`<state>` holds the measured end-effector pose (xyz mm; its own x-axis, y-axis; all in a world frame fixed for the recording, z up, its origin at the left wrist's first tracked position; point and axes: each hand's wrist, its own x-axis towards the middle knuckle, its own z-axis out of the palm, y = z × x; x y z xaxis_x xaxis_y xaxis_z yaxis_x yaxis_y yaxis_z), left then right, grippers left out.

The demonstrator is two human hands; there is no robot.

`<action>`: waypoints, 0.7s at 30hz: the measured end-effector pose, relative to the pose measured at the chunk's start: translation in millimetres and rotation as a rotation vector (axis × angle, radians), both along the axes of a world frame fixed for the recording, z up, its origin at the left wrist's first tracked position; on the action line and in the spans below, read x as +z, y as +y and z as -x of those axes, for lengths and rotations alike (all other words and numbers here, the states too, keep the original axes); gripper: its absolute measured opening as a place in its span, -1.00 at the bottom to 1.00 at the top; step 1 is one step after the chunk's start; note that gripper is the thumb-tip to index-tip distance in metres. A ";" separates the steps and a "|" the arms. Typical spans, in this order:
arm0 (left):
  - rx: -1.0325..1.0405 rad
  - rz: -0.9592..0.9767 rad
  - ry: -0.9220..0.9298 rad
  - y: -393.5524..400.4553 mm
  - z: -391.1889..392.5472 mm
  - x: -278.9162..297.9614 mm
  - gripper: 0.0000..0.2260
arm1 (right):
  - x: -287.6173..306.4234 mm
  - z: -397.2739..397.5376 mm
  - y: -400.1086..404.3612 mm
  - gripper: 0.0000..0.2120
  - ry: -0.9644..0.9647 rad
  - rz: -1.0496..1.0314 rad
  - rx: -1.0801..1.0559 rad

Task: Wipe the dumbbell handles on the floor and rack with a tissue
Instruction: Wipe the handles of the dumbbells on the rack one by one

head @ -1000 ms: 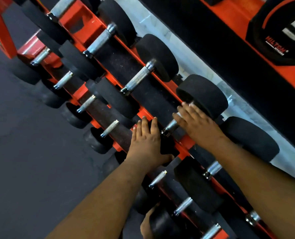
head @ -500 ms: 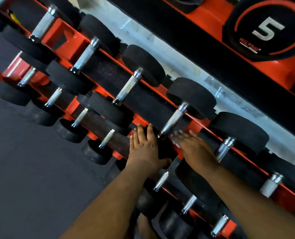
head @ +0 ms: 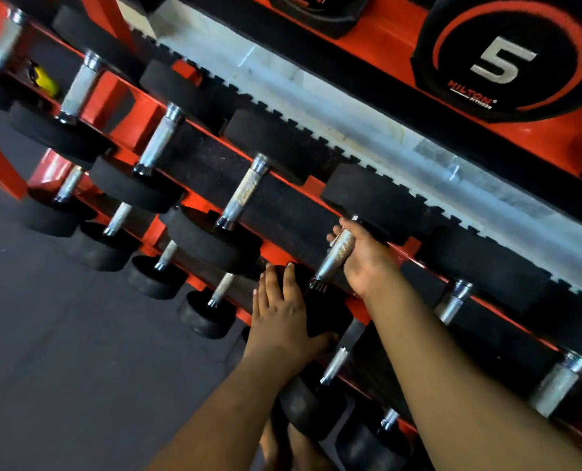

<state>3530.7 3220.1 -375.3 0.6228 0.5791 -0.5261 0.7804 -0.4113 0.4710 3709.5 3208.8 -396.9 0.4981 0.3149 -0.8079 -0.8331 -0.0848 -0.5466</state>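
A red two-tier rack (head: 113, 107) holds a row of black-headed dumbbells with chrome handles. My right hand (head: 367, 263) curls round the knurled handle (head: 337, 256) of one upper-tier dumbbell, with fingertips showing on the handle's left side. My left hand (head: 283, 314) rests flat with straight fingers on that dumbbell's near black head (head: 327, 317). The far head (head: 374, 198) sits against the rack's back rail. No tissue shows in either hand.
More dumbbells fill the upper tier (head: 242, 195) and the lower tier (head: 221, 287). A black plate marked 5 (head: 503, 56) stands on the red shelf behind. Grey floor (head: 62, 334) spreads to the left. A small yellow object (head: 45, 81) lies in the rack.
My right hand has gone from lying over the rail below the handle to wrapping the handle. My left hand stays on the dumbbell head. The view has shifted left and closer.
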 end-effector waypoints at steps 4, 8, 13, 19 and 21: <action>0.010 -0.012 -0.008 -1.9 -0.5 -0.1 0.17 | 0.5 7.1 -23.5 -0.67 0.019 0.049 0.061; -0.003 -0.018 0.000 -2.9 0.2 -2.5 0.18 | -1.9 3.1 -12.3 -0.79 0.051 0.031 0.038; -0.002 -0.019 -0.011 -2.7 0.4 -4.0 0.16 | -9.0 13.0 -14.2 -0.77 0.036 0.008 0.068; -0.027 -0.019 -0.012 -3.3 3.4 -5.2 0.15 | -14.7 42.8 -47.7 -0.76 -0.169 0.341 0.547; -0.025 -0.019 -0.023 -2.7 4.7 -2.2 0.16 | -17.0 50.9 -47.8 -0.77 -0.214 0.383 0.545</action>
